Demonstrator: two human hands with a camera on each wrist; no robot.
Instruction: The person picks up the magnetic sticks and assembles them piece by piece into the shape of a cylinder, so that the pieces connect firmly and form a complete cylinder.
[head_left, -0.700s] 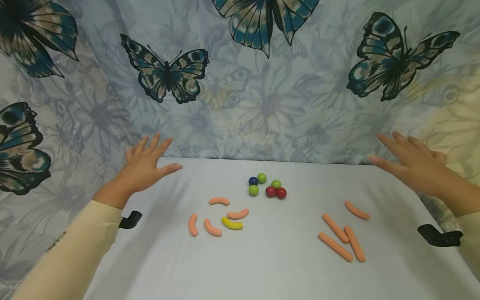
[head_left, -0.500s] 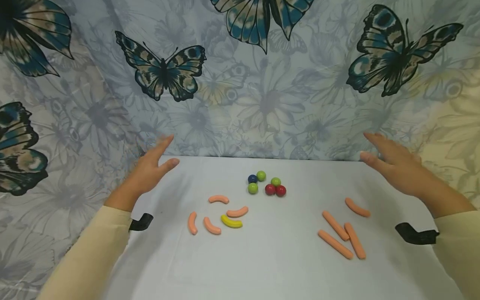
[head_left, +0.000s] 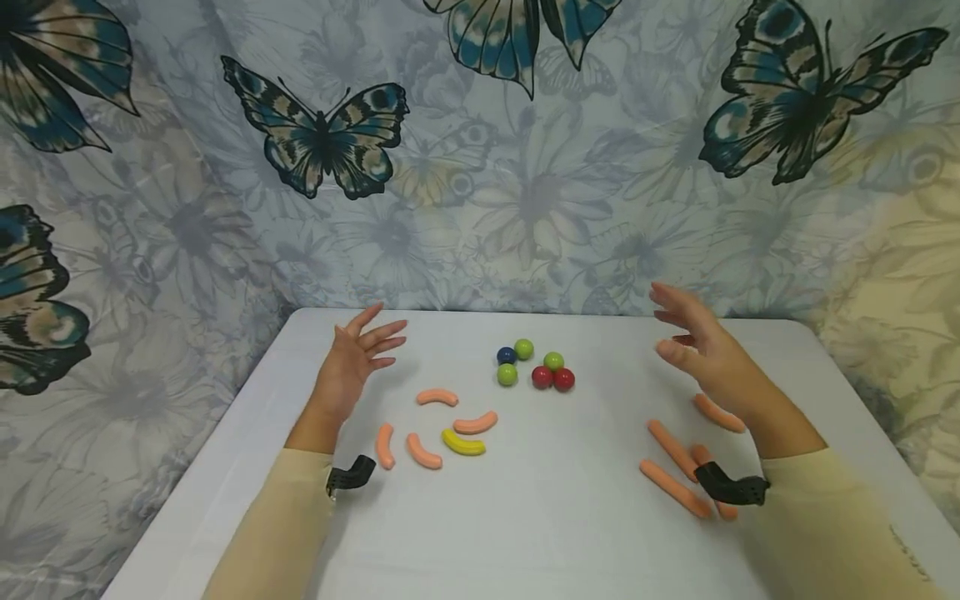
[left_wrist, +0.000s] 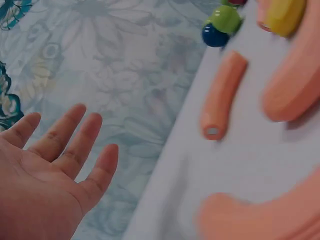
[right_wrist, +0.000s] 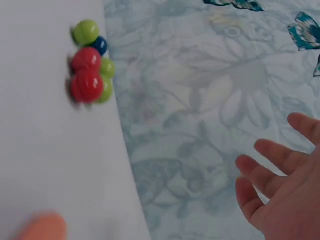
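Observation:
Palm turned inward, my left hand [head_left: 348, 367] hovers above the table's left part with its fingers spread and nothing in it. Nearest to it lie several short curved pink-orange sausage-like pieces [head_left: 437, 397] and one yellow banana-shaped piece [head_left: 463, 443]. On the right, my right hand [head_left: 705, 354] is raised with relaxed, slightly bent fingers and holds nothing. Under its wrist are several longer orange sausage-like sticks [head_left: 673, 490], partly hidden by the forearm and a black wrist mount [head_left: 731, 486]. Between the hands sit small glossy balls: green [head_left: 507, 374], red [head_left: 564, 380] and one dark blue [head_left: 507, 356].
A white table [head_left: 555, 533] spans the view, its far edge against a pale cloth [head_left: 536, 208] printed with flowers and butterflies. Another black mount [head_left: 351, 473] juts from the left wrist beside the curved pieces.
Both hands have moved inward over the table, the left to the right and the right to the left. The left palm has turned inward. The pieces and balls stay in place.

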